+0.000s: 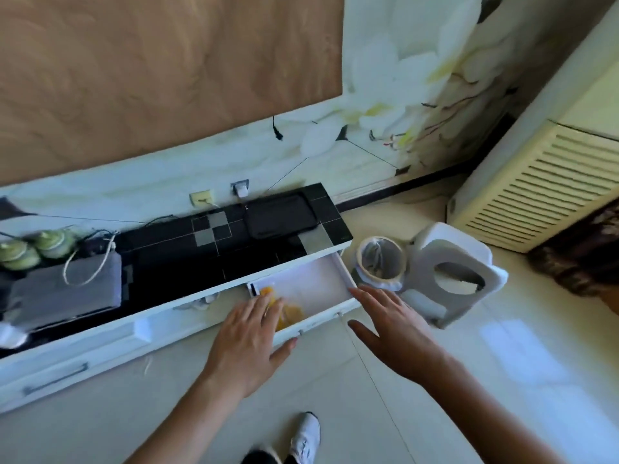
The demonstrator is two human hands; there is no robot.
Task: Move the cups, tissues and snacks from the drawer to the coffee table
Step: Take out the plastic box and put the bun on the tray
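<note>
A white drawer [345, 276] stands pulled out from the right end of a low white cabinet with a black tiled top [214, 252]. Yellow snack packets [291, 313] lie blurred on the drawer's floor, partly hidden. My left hand [248, 343] reaches over the drawer's front edge with straight fingers above the packets; whether it touches them is unclear. My right hand [388, 326] hovers with spread fingers just beyond the drawer's right front corner, holding nothing. No cups or tissues show in the drawer.
A small bin with a plastic liner [380, 262] and a white plastic stool [455, 279] stand on the floor right of the drawer. A black tray [281, 214] and a grey box [63, 293] sit on the cabinet. A louvred radiator cover [542, 192] lines the right wall.
</note>
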